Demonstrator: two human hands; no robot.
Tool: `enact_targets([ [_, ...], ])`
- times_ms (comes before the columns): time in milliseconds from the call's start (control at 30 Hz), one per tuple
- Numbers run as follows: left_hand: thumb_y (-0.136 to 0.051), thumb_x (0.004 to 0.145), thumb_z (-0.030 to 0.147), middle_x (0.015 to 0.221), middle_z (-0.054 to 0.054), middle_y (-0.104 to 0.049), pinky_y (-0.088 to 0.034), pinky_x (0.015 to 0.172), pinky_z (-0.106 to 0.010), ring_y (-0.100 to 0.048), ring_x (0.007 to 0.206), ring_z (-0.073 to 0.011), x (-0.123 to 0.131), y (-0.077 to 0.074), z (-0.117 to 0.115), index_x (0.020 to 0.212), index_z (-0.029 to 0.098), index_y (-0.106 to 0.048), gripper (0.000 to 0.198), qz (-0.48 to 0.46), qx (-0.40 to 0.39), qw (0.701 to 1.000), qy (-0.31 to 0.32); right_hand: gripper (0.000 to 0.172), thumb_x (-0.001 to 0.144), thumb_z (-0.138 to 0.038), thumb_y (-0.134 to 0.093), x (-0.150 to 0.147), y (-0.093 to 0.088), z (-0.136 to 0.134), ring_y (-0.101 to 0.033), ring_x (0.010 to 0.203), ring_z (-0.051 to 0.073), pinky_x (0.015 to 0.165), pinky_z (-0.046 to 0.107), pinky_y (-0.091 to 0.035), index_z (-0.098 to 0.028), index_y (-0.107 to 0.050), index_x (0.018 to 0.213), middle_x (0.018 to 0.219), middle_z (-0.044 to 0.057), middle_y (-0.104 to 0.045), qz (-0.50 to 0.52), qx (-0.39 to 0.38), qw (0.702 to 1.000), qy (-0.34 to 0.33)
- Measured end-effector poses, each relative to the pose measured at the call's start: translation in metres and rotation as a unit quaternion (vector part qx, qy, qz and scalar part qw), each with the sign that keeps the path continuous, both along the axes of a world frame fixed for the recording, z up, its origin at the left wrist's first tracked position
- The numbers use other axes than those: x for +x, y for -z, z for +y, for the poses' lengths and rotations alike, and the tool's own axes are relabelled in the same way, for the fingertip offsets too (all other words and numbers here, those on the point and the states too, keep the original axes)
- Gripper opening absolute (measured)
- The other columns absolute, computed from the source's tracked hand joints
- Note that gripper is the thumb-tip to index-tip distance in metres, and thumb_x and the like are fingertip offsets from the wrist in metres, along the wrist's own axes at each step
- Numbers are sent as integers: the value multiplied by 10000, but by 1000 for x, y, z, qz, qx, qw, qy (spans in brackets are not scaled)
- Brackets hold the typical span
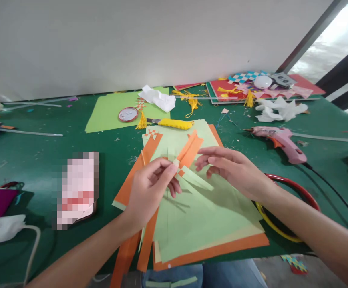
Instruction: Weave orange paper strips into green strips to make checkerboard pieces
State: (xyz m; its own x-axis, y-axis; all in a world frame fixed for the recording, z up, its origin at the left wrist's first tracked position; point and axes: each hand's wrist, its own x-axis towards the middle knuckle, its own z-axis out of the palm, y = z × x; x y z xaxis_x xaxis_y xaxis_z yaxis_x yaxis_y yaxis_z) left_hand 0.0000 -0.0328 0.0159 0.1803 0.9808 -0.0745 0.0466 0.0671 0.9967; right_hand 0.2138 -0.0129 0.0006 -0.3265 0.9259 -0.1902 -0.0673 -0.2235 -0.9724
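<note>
Between thumb and fingers, my left hand (pixel 152 188) pinches a small woven piece of orange and pale green paper strips (pixel 180 172). Loose ends of the strips stick out from the weave in several directions. My right hand (pixel 226 166) hovers just right of the weave, fingers apart and curved, with nothing in them. Under both hands lies a stack of pale green paper sheets (pixel 210 224) with orange sheets beneath. Long orange paper strips (pixel 148 236) lie along its left side. Just beyond the weave rests a yellow utility knife (pixel 175 123).
A pink glue gun (pixel 282 140) with a black cord lies right, near red and yellow rings (pixel 308 192). On the left are a blurred-out phone-like object (pixel 77 188) and a white charger (pixel 4 229). Crumpled tissue (pixel 158 98), a tape roll (pixel 128 114) and yellow tassels (pixel 193 105) sit behind.
</note>
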Motion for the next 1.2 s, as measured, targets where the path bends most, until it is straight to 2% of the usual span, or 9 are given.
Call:
enact_targets([
  [100,-582,907,256,557,42,-607,-515,478,-170,-630,502,-95,0,0,-2,751,169,-589,179,8,25,1000,-3,257,869,-386,-624,0,-6,-4,-622,911,172,773,269,-479,-212,-720,1032,1017,52,-701,-51,17,995,-84],
  [233,-587,907,295,568,34,-622,-517,504,-170,-629,515,-92,0,3,-4,763,168,-607,193,52,-2,996,77,257,804,-421,-690,-2,-9,-8,-602,770,165,674,267,-459,-186,-742,893,811,22,-681,-82,52,987,-128],
  [333,-589,906,316,588,26,-636,-510,515,-164,-626,528,-87,0,6,-5,756,164,-609,214,81,-8,990,111,260,785,-438,-701,-3,-5,-7,-610,773,189,687,298,-480,-185,-748,818,762,27,-678,-79,68,989,-104],
  [467,-575,914,333,601,30,-637,-505,537,-160,-630,544,-82,0,6,-6,748,166,-596,237,102,-5,987,126,268,754,-445,-725,-4,-3,-7,-634,781,206,708,325,-510,-188,-756,823,765,34,-696,-76,60,993,-72],
  [667,-568,915,367,633,30,-642,-491,581,-144,-658,611,-80,3,5,-4,738,167,-589,267,132,-27,974,185,289,747,-462,-724,-7,-4,-7,-645,765,209,657,304,-514,-175,-750,766,753,39,-706,-90,47,991,-84],
  [800,-550,926,362,628,33,-639,-485,595,-139,-657,617,-76,4,4,-4,725,167,-592,283,138,-20,972,189,280,737,-455,-733,-7,-3,-7,-638,739,198,620,284,-499,-175,-738,723,716,26,-693,-115,43,989,-85],
  [1000,-524,939,350,659,28,-668,-478,593,-154,-643,620,-82,3,6,-5,758,176,-625,270,184,17,962,203,288,753,-454,-717,-6,-1,-5,-610,670,167,571,267,-471,-169,-731,717,670,14,-670,-122,15,985,-124],
  [1200,-519,940,360,652,24,-667,-479,594,-158,-657,627,-88,4,8,-5,741,174,-618,289,188,6,960,205,267,705,-424,-764,-5,-2,-7,-589,623,160,526,266,-450,-159,-730,716,648,11,-655,-148,18,985,-83],
])
